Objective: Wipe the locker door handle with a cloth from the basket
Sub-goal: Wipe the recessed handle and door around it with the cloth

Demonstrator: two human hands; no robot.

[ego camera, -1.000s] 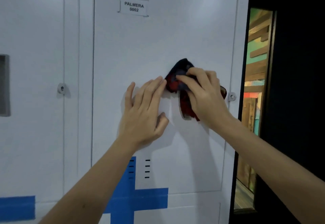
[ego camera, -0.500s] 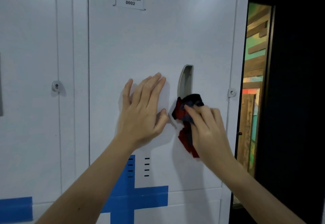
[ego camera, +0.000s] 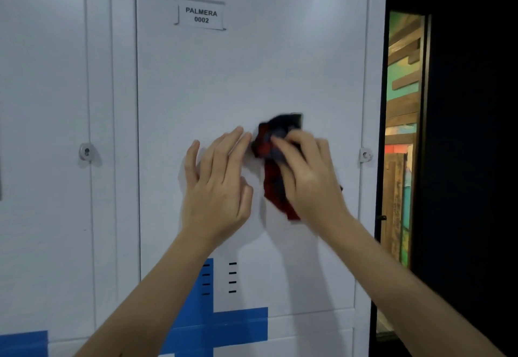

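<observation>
Compared with half a second before, the right hand point(ego camera: 308, 180) has moved up with the cloth point(ego camera: 270, 185), which now covers most of the door handle point(ego camera: 298, 119); only the dark upper corner of the handle shows above it; the fingers are bent over the red and dark cloth and grip it against the locker door point(ego camera: 252, 70), a little blurred; the left hand point(ego camera: 217, 188) lies flat on the door just beside the cloth, fingers straight, holding nothing; a label point(ego camera: 201, 16) reads PALMERA 0002.
</observation>
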